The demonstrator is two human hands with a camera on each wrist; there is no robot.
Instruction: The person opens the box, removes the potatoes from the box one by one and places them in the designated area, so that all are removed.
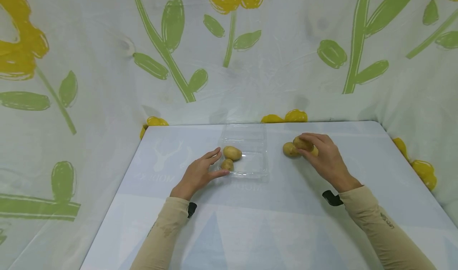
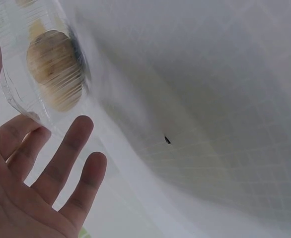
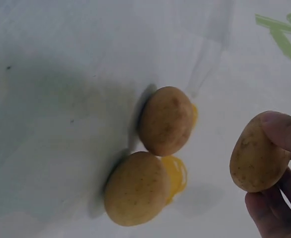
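Spread-fingered, the left hand (image 1: pixel 198 174) is at the left side of a clear plastic box (image 1: pixel 252 164) in which two potatoes (image 1: pixel 232 153) lie. Thumb and fingers of the right hand (image 1: pixel 329 160) pinch another potato (image 1: pixel 303 143), held up near two more potatoes (image 1: pixel 290 150) side by side on the bench (image 1: pixel 268 226), right of the box.

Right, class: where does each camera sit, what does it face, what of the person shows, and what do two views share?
Head: on the head, facing forward and down over the table; left hand, right hand and sleeves show.
Left wrist: on that wrist, looking at the clear container, upper left; part of the left hand shows.
Right wrist: on that wrist, facing two loose potatoes and the held potato; part of the right hand shows.
Shared: head and right wrist both show the held potato.
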